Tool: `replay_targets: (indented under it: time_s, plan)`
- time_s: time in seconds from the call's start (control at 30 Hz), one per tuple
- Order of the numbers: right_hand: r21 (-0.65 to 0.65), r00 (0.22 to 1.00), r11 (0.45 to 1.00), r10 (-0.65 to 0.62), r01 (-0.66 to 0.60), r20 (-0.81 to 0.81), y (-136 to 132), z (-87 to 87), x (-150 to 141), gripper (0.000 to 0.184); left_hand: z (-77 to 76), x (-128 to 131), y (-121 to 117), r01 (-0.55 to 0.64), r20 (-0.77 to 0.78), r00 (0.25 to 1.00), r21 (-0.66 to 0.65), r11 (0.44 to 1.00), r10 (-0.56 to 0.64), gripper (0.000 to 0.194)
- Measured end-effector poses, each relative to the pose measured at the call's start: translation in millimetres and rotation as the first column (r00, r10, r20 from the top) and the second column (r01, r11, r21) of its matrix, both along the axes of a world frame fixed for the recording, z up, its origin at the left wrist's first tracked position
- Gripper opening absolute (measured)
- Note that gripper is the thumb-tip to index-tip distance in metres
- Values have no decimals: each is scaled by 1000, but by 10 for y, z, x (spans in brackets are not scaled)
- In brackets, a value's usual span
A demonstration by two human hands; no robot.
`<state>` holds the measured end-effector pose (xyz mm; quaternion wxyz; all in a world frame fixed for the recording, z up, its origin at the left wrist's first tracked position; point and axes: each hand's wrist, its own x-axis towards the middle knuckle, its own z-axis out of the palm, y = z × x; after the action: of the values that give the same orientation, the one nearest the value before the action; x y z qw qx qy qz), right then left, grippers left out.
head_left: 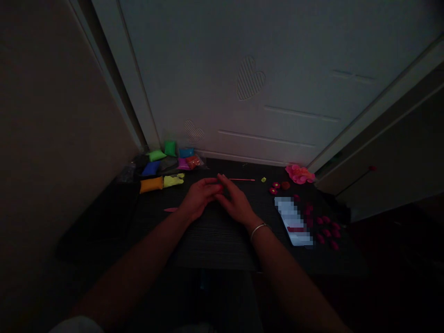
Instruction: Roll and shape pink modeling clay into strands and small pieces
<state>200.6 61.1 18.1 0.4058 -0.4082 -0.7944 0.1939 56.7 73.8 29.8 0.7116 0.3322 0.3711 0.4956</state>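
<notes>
Above the dark table, my left hand (199, 200) and my right hand (237, 203) meet at the fingertips. Both are closed on a small reddish-pink piece of modelling clay (219, 188), mostly hidden by the fingers. Just behind my right fingers lies a thin pink modelling tool (244, 179). A second pink tool (170, 210) is partly covered by my left forearm. To the right of my hands are small dark-pink clay pieces with pale centres (275, 185), a reddish round piece (285, 185) and a small yellow clay bit (263, 179).
Several clay packets, among them an orange one (151, 185) and a green one (169, 148), lie at the back left. A lit phone (294, 224) rests on the right, beside many dark-pink clay pieces (326, 232). A pink ruffled flower (300, 174) sits near the white panel (215, 83).
</notes>
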Motion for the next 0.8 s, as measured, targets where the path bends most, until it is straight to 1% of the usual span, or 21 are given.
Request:
replay_targets:
  time_s: [0.03, 0.1, 0.2, 0.33, 0.43, 0.53, 0.6, 0.7, 0.8]
  plan:
    - [-15, 1000, 1000, -16, 16, -21, 3, -2, 6, 51, -1, -2, 2, -9, 2, 1000, 0, 1000, 9, 28]
    - [-59, 997, 997, -50, 47, -60, 11, -4, 19, 40, -10, -7, 1, 1, 12, 1000, 14, 1000, -1, 27]
    - [-106, 989, 992, -86, 73, -123, 31, -10, 37, 26, -34, -22, -8, 67, 36, 997, 40, 997, -69, 25]
    - [-80, 980, 992, -106, 94, -170, 46, -12, 45, 19, -45, -39, -12, 124, 78, 989, 36, 992, -126, 28]
    - [-19, 984, 992, -124, 122, -125, 34, 1, 35, 19, -33, -37, -4, 105, 99, 989, 20, 994, -106, 32]
    - [47, 992, 991, -125, 126, -33, 13, 15, 26, 28, -22, -27, 4, 56, 89, 994, 13, 998, -57, 33]
    - [85, 993, 991, -111, 108, 32, 3, 19, 28, 32, -16, -22, 3, 32, 55, 998, 27, 999, -33, 36]
    - [110, 988, 990, -98, 85, 116, -2, 27, 37, 29, -3, -18, -11, 14, -15, 1000, 59, 998, -13, 44]
    - [100, 981, 988, -132, 119, 140, -6, 48, 39, 23, 11, -12, -28, 22, -38, 999, 74, 997, -20, 43]
